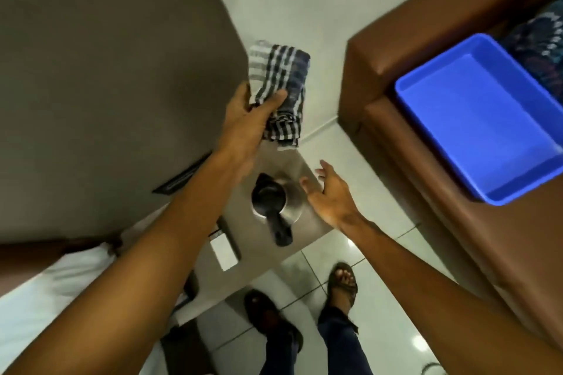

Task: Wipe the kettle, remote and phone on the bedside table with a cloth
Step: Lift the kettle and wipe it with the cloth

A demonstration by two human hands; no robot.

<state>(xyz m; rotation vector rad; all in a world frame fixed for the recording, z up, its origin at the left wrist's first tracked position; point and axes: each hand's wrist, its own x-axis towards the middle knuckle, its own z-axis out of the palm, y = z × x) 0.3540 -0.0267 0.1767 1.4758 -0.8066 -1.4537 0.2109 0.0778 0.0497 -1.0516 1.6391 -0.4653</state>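
The left hand (249, 113) is raised above the far side of the bedside table (313, 222), its fingers clenched around a folded checked cloth (281, 85) whose loose end hangs down toward the tabletop. The right hand (330, 195) hovers just beside the kettle (275, 199), fingers spread and palm loose, grasping nothing and not touching it. The steel kettle stands upright near the middle of the table, with its black handle (281, 231) pointing toward the person. A white rectangular object (224, 251), possibly the phone, lies flat at the table's left edge, partly under the left forearm. A blue tray (484, 119) rests on a brown sofa (426, 161) to the right. 2 sandalled feet (342, 283) stand on the tiled floor (396, 253).
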